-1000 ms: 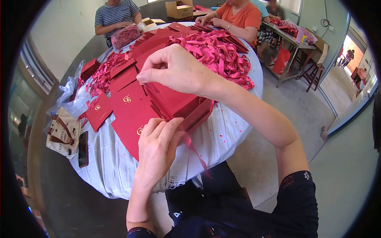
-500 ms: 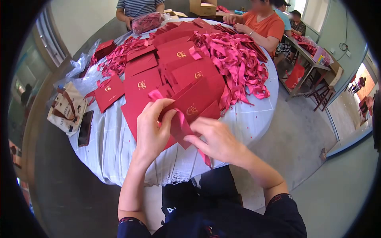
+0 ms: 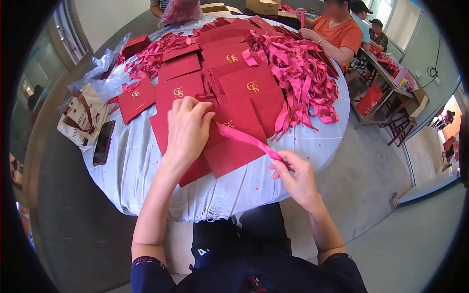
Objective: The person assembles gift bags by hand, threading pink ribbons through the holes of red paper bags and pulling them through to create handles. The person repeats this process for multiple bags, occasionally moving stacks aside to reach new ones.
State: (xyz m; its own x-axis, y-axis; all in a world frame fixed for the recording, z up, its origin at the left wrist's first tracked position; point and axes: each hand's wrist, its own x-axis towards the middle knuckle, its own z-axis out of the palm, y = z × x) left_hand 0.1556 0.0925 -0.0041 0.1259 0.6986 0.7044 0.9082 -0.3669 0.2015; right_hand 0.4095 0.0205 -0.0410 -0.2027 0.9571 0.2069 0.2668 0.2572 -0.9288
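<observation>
My left hand (image 3: 188, 129) is closed at the top of a red card envelope at the near side of the pile; what its fingertips grip is partly hidden. A pink ribbon (image 3: 246, 138) runs from beside it to my right hand (image 3: 295, 178), whose fingers pinch the ribbon's far end. Under the ribbon lie red envelopes (image 3: 234, 158). Behind them are more envelopes with gold lettering (image 3: 252, 87). A heap of loose pink ribbons (image 3: 303, 83) lies to the right of the pile.
The round table has a white cloth (image 3: 132, 180). At its left lie a dark phone (image 3: 103, 142), a cloth bag (image 3: 83, 117) and clear plastic (image 3: 105, 63). A person in orange (image 3: 342, 36) and one in stripes (image 3: 157, 9) are across the table.
My right hand has moved right and slightly down, drawing the ribbon out straight. The envelope near my hands now lies flatter. Across the table, the plastic bag of ribbons has been raised.
</observation>
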